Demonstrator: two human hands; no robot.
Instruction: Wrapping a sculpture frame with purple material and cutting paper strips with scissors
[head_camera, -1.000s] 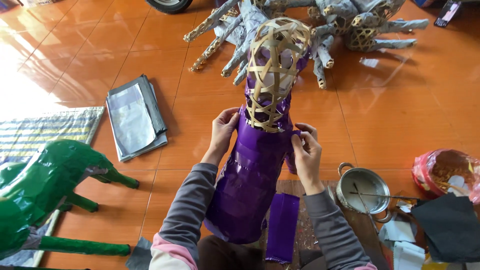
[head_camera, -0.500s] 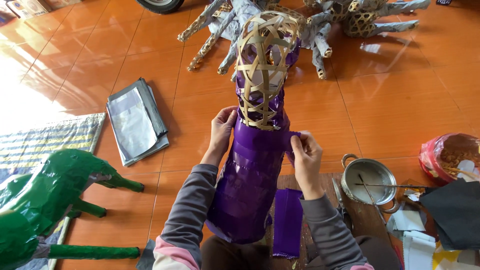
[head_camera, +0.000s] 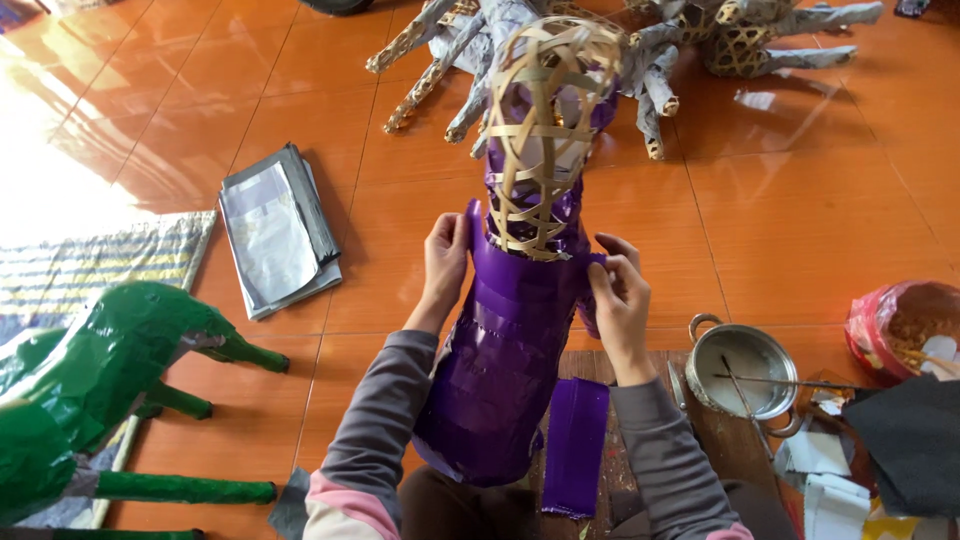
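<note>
The tall woven figure stands upright between the two hands, its long axis running from the person's lap away toward the far side of the floor. Its lower body is wrapped in shiny purple paper, while the rounded top is bare bamboo lattice with only patches of purple inside. The line where the purple wrap ends lies level with both hands.

The left hand is closed on the upper left edge of the purple wrap, fingers curled over the rim and pressing it to the frame. The right hand pinches the wrap's edge on the opposite side, thumb and fingers narrow on a fold of paper. Both hands touch the figure; neither is clearly nearer, as they flank it at about the same height.

A loose strip of purple paper lies on a dark wooden board just right of the figure's base. A small metal pot with a stick across it stands near the right hand, beside paper scraps and a red plastic bag.

The orange tiled floor carries everything. Toward its left edge stand green-wrapped animal figures on a striped mat, with a stack of grey sheets well apart. Unwrapped grey figures lie at the far edge.
</note>
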